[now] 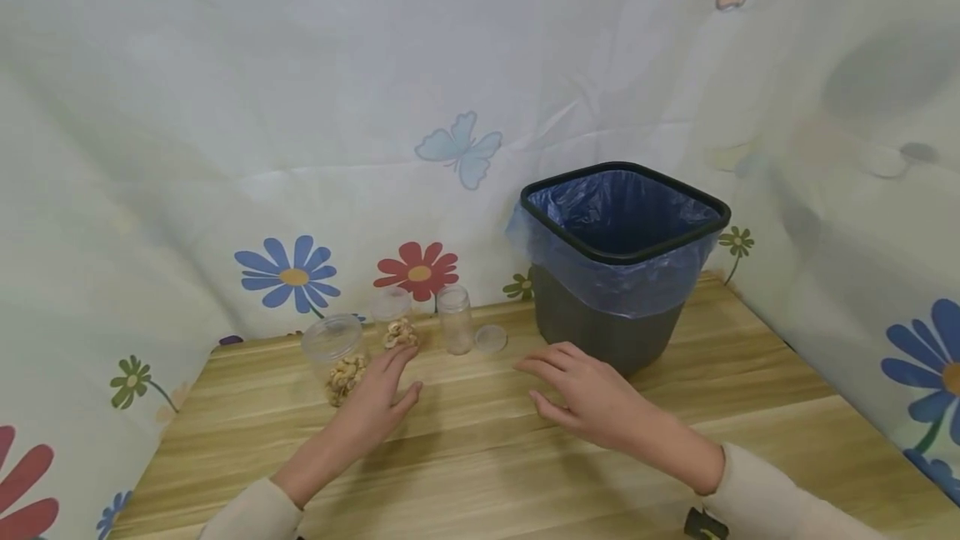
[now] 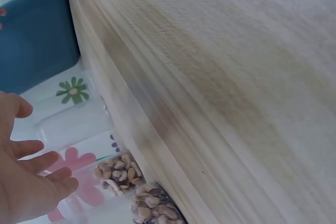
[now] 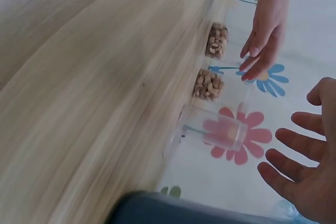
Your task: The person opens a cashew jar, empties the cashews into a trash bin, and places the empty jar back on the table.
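My left hand (image 1: 371, 402) hovers above the table, just right of a clear jar (image 1: 335, 342) part filled with cashew nuts (image 1: 346, 378). Its fingers are relaxed, and nothing is in them. Behind its fingertips stands a second clear jar (image 1: 392, 307) with cashews (image 2: 122, 173) in the bottom. A slimmer clear jar (image 1: 455, 322), seemingly empty, stands to the right, and beside it a round clear lid (image 1: 491, 338) lies flat. My right hand (image 1: 585, 397) is held over the table in front of the bin, fingers loosely spread and holding nothing, apart from the jars.
A dark grey bin (image 1: 600, 323) with a blue liner bag (image 1: 637, 286) stands at the back right of the wooden table (image 1: 465, 473). A white flowered cloth (image 1: 337, 107) hangs behind the table and along both sides.
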`<move>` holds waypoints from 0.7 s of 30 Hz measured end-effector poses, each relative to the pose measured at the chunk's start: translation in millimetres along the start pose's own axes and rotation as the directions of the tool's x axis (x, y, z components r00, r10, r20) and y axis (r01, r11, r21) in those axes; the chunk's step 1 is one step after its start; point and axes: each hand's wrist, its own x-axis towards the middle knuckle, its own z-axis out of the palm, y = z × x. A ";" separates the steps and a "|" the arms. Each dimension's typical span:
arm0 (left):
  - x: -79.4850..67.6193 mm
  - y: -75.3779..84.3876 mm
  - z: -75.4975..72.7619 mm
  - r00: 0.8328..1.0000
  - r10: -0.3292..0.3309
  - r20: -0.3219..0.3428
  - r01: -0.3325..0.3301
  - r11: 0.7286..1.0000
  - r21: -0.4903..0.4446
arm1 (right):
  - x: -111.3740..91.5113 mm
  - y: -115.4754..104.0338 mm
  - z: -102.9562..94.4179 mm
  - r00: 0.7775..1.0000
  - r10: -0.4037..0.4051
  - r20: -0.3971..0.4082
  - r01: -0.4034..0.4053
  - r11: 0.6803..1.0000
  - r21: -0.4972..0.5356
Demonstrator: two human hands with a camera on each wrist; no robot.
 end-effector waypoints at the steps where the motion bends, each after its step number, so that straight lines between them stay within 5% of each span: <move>1: -0.1 -1.0 0.3 1.000 -0.001 -0.005 0.001 1.000 -0.006 | 1.5 -0.5 2.8 1.000 0.003 0.006 -0.003 1.000 0.001; 13: -0.3 -11.9 0.7 0.999 -0.038 -0.021 0.038 0.999 -0.016 | 19.0 -9.3 22.5 0.994 0.053 0.099 -0.057 0.998 0.041; 21: -0.4 -12.3 1.8 0.999 -0.032 -0.030 0.032 0.999 -0.011 | 28.7 -13.7 30.9 0.997 0.029 0.072 -0.034 0.997 0.069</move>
